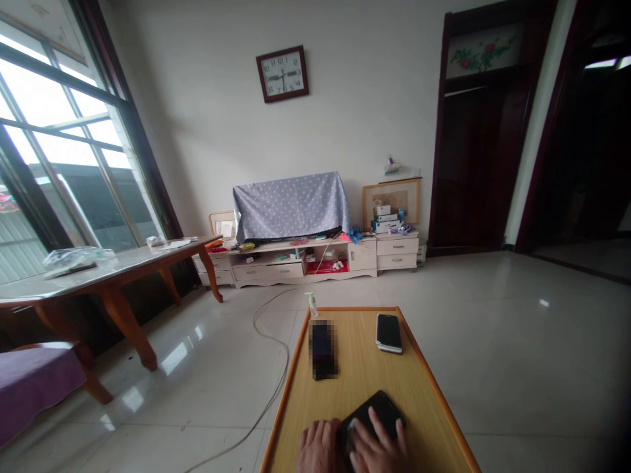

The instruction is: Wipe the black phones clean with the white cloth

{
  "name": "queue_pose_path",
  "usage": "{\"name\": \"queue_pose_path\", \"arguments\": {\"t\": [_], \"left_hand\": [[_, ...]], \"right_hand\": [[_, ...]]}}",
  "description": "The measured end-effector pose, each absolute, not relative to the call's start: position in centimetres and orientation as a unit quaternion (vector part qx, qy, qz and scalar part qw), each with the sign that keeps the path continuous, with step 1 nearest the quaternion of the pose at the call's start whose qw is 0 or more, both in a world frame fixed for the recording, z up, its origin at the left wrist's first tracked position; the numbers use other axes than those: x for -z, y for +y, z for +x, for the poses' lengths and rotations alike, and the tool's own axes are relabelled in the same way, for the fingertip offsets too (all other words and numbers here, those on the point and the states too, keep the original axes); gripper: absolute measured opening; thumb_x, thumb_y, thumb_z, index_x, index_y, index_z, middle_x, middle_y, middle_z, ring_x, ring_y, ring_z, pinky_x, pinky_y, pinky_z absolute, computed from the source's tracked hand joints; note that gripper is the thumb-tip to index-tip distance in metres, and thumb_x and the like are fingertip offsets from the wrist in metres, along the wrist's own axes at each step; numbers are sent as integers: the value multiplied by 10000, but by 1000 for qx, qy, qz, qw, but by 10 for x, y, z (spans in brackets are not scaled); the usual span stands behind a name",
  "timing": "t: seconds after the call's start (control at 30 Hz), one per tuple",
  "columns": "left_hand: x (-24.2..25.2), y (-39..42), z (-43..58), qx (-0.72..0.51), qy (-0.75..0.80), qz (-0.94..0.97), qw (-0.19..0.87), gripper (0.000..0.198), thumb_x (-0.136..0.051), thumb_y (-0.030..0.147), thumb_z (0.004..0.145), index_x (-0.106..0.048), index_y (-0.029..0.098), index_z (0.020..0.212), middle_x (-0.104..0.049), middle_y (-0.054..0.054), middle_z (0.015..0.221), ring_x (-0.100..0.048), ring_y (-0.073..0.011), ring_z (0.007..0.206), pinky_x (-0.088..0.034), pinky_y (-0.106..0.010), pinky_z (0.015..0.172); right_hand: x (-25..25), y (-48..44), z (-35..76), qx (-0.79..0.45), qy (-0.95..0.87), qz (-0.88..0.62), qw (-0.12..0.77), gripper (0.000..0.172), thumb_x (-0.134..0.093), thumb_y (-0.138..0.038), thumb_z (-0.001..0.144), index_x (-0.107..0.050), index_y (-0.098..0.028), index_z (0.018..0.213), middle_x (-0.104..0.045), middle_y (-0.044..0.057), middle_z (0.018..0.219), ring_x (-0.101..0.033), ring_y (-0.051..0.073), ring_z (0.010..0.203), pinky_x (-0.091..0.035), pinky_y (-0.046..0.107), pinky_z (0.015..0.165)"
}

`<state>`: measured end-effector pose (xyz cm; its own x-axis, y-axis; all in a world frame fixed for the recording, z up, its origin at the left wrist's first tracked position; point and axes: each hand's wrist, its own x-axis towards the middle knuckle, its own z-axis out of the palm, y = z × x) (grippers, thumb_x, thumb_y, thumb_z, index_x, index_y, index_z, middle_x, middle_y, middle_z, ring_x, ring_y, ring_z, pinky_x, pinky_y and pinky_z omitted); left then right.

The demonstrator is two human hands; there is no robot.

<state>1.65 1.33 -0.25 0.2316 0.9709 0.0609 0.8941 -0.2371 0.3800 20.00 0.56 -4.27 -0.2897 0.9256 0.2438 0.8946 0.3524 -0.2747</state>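
Observation:
A black, flat, tablet-like device (382, 402) with rounded corners lies tilted on the near part of a narrow wooden-topped table (362, 358). My right hand (379, 450) rests over it with fingers spread on its dark surface, slightly blurred. At the device's left edge, my left hand (317, 448) lies on the tabletop with its fingers side by side and a little bent; its thumb side is against or very close to the device. The lower parts of both hands are cut off by the frame.
Farther along the table are a smartphone (389, 332) on a pale object, a pixelated dark item (323, 348) and a pump bottle (312, 304) by the far left corner. A cable (283, 368) runs across the floor. A larger table (148, 259) stands left, a white cabinet (362, 257) ahead.

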Motion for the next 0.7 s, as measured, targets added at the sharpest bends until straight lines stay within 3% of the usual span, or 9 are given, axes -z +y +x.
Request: {"name": "queue_pose_path", "arguments": {"t": [0.13, 0.23, 0.43, 0.6, 0.7], "left_hand": [[2, 12, 18, -156, 596, 779, 116, 629, -724, 452, 665, -612, 275, 1258, -684, -52, 1160, -588, -279, 1104, -400, -372, 977], [2, 10, 19, -168, 606, 769, 116, 525, -669, 411, 725, -621, 289, 1234, -686, -36, 1144, -583, -262, 1102, -388, -372, 984], [-4, 10, 18, -152, 604, 769, 144, 500, -607, 353, 761, -613, 282, 1256, -676, -39, 1159, -579, -249, 1092, -380, -362, 982], [1, 10, 18, -162, 594, 777, 134, 641, -704, 452, 678, -604, 242, 1275, -668, -78, 1178, -561, -291, 1128, -371, -386, 1007], [5, 12, 18, -152, 597, 776, 138, 573, -658, 409, 730, -600, 253, 1278, -672, -69, 1178, -565, -277, 1119, -373, -379, 1000]], "right_hand": [[-9, 17, 237, -34, -720, -669, 180, 489, -264, -558, 1014, -570, -415, 1369, -513, -28, 1481, -359, 391, 1449, -237, 820, 1093], [-5, 16, 227, -48, -729, -661, 170, 482, -292, -560, 1005, -572, -413, 1368, -498, -24, 1487, -378, 393, 1438, -249, 807, 1100], [27, 4, 186, -131, -804, -561, 145, 344, -481, -522, 958, -564, -556, 1290, -556, -108, 1403, -461, 381, 1379, -258, 820, 1089], [-7, 18, 226, -73, -743, -641, 177, 460, -267, -544, 1020, -531, -453, 1386, -497, -64, 1490, -339, 379, 1460, -210, 832, 1095], [-8, 23, 229, -55, -721, -668, 177, 489, -253, -546, 1019, -543, -419, 1392, -484, -35, 1504, -335, 389, 1461, -243, 815, 1095]]}}
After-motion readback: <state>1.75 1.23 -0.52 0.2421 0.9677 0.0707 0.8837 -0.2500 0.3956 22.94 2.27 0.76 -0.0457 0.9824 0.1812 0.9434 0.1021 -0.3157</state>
